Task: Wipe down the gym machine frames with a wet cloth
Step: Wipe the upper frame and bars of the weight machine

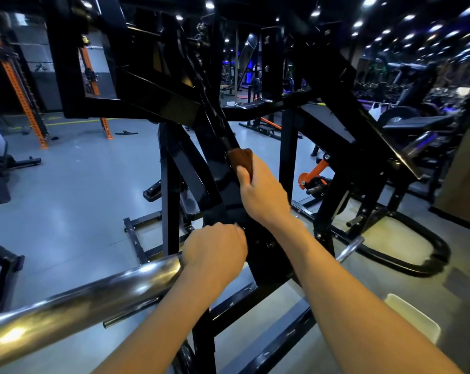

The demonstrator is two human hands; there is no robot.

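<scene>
Brown cloth (242,160) — on black frame (217,130)

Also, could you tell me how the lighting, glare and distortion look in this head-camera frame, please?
Head view: dim hall with bright ceiling spots; strong glare on the chrome bar; wide-angle bending and smear toward the edges; the black frame shows little detail, while the cloth and right hand are fairly sharp.

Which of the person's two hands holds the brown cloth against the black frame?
The right hand presses the brown cloth on the slanted black frame bar; the left hand grips the chrome bar.
</scene>
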